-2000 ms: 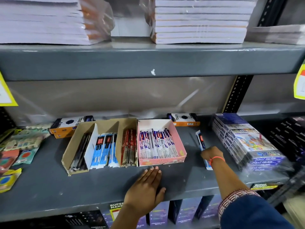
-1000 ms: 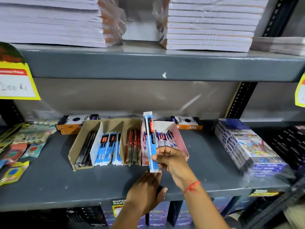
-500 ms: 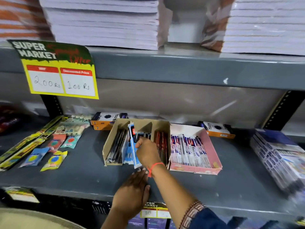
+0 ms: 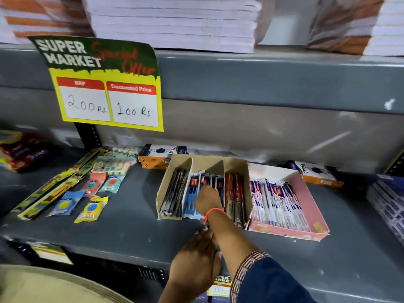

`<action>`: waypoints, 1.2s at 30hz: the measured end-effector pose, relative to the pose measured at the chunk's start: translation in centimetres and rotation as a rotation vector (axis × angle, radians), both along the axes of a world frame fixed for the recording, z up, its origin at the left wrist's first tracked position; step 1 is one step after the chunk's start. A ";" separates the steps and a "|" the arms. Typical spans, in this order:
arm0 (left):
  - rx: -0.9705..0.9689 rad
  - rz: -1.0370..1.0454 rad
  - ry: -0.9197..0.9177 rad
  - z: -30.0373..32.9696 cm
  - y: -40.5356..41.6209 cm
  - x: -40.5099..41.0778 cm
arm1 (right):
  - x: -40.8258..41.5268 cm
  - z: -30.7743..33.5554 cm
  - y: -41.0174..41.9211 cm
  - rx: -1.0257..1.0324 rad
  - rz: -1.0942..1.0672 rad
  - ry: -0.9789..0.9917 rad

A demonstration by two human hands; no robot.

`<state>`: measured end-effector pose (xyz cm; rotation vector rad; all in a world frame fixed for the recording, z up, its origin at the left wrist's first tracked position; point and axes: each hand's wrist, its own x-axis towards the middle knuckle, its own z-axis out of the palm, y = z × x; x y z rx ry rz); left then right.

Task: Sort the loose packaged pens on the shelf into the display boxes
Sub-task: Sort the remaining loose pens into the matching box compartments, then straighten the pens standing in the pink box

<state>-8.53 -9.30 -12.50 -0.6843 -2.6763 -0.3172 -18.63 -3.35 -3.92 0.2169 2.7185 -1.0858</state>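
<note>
A brown cardboard display box (image 4: pixel 209 159) with three compartments stands on the grey shelf (image 4: pixel 120 232). Black pens (image 4: pixel 175 193) fill its left slot, blue pen packs (image 4: pixel 192 193) the middle, red pens (image 4: pixel 236 193) the right. Touching its right side is a pink box (image 4: pixel 288 232) of white-and-blue pen packs (image 4: pixel 279 204). My right hand (image 4: pixel 207 201) reaches into the middle slot, fingers closed on a blue pen pack among the others. My left hand (image 4: pixel 196 259) lies flat on the shelf's front edge, holding nothing.
Loose eraser and sharpener packets (image 4: pixel 91 208) lie at the left. Orange-and-black boxes (image 4: pixel 159 156) (image 4: pixel 314 173) sit behind the display boxes. A yellow price sign (image 4: pixel 107 84) hangs from the upper shelf, which carries notebook stacks (image 4: pixel 175 20). Wrapped colour sets (image 4: pixel 389 204) are stacked at the right.
My right hand picked a blue pen pack from the shelf's right side, carried it left and lowered it into the brown box's middle slot. The view swung left. My left hand stayed put.
</note>
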 end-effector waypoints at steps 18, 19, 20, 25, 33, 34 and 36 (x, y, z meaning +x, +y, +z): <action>0.019 0.079 -0.004 0.4 0.6 0.3 | 3.4 2.4 6.3 0.109 -0.187 0.518; 0.019 0.081 -0.004 0.4 0.9 0.3 | 3.4 2.3 7.7 0.109 -0.250 0.502; 0.011 0.076 -0.001 0.5 1.2 0.3 | 3.4 2.0 9.2 0.122 -0.294 0.458; -0.011 -0.096 0.002 0.5 5.2 0.8 | 3.5 0.1 14.3 0.285 -0.228 0.139; 0.016 -0.167 -0.025 -0.5 8.9 0.0 | 2.8 -1.1 15.9 0.289 -0.136 -0.017; 0.029 -0.175 -0.064 -0.3 8.8 0.0 | 2.6 -1.2 16.0 0.293 -0.135 -0.022; 0.072 -0.204 -0.092 0.1 8.9 0.2 | 2.5 -1.1 16.0 0.299 -0.137 -0.031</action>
